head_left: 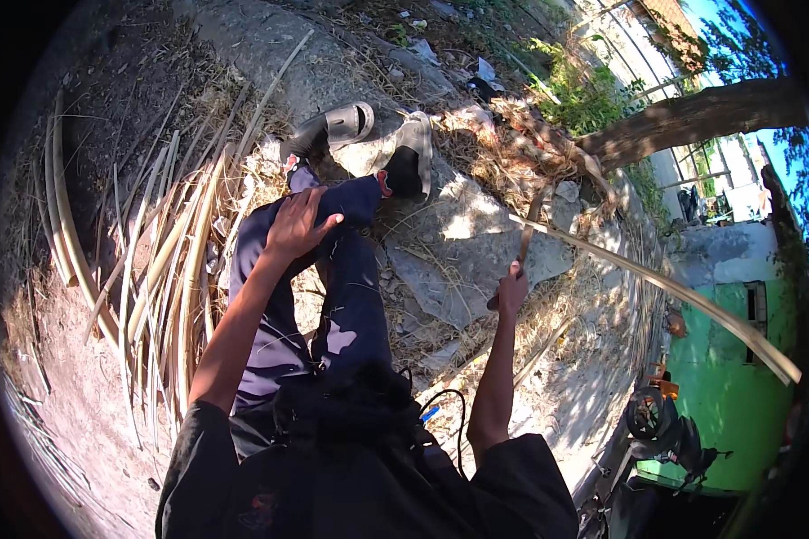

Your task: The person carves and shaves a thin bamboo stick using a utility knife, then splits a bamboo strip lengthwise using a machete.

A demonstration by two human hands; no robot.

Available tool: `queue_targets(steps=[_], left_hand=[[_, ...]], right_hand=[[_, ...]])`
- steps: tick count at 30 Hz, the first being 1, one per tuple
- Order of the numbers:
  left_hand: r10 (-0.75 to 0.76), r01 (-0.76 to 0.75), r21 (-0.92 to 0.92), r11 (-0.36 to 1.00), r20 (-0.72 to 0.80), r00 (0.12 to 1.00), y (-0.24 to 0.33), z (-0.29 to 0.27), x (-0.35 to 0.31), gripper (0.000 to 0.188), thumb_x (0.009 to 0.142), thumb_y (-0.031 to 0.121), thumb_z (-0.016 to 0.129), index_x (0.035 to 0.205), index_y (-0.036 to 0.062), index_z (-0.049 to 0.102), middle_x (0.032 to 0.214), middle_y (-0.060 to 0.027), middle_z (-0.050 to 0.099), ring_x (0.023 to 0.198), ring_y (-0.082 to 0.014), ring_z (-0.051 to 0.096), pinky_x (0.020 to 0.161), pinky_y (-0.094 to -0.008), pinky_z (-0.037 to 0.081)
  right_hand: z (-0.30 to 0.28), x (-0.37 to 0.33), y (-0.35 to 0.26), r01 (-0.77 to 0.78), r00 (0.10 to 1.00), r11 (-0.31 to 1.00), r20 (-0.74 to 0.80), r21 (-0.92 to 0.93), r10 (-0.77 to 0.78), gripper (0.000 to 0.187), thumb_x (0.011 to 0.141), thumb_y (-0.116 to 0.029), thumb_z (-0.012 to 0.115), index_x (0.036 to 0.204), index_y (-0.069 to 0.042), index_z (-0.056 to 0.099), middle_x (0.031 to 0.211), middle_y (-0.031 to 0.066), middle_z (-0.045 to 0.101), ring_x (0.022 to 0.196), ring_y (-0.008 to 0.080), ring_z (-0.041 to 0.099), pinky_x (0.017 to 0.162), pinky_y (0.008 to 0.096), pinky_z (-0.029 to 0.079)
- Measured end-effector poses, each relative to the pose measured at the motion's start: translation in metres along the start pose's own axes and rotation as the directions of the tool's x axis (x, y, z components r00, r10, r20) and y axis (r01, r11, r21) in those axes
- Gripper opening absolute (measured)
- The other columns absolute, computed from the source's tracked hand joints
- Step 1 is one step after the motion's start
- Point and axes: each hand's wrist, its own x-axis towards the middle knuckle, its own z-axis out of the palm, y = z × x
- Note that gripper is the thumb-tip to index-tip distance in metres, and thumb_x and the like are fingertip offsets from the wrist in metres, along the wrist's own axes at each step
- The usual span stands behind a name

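Observation:
My left hand [300, 225] lies on the dark trouser leg near my knee, fingers apart and nothing in it. My right hand [512, 289] is wrapped round the handle of a machete [528, 235], whose brownish blade points away from me. A long pale split cane strip [661, 280] crosses the blade near its thin end and slants to the right. Whether strip and blade touch, I cannot tell. Nothing visible supports the strip's wide end.
On the left lies a pile of long split strips [184, 256]. Dry shavings [593, 328] litter the ground beside a flat rock slab [454, 260]. A thick tree trunk [692, 121] leans at the far right. Beyond stand a green wall [728, 395] and a motorcycle [661, 422].

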Motion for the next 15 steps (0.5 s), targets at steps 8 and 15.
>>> queue_targets(steps=[8,15], left_hand=[[-0.075,0.08,-0.035,0.996,0.11,0.991,0.006,-0.003,0.002,0.069,0.1,0.056,0.063,0.144,0.0037,0.052,0.134,-0.0224,0.061,0.125,-0.0412,0.061,0.108,-0.0486,0.049],[-0.114,0.13,-0.104,0.986,0.146,0.983,0.003,-0.009,0.005,0.071,0.099,0.058,0.063,0.144,0.004,0.05,0.133,-0.0188,0.061,0.128,-0.0388,0.06,0.11,-0.049,0.046]], right_hand=[[-0.058,-0.016,-0.041,-0.166,0.985,0.837,0.137,0.522,0.109,0.042,0.109,-0.048,0.053,0.102,-0.006,0.057,0.062,0.001,0.049,0.041,0.0119,0.043,0.038,0.0293,0.039],[0.055,0.009,-0.002,-0.439,0.866,0.849,0.39,0.294,0.313,0.044,0.105,-0.048,0.057,0.089,-0.008,0.053,0.058,0.0011,0.048,0.043,0.0137,0.046,0.041,0.0311,0.039]])
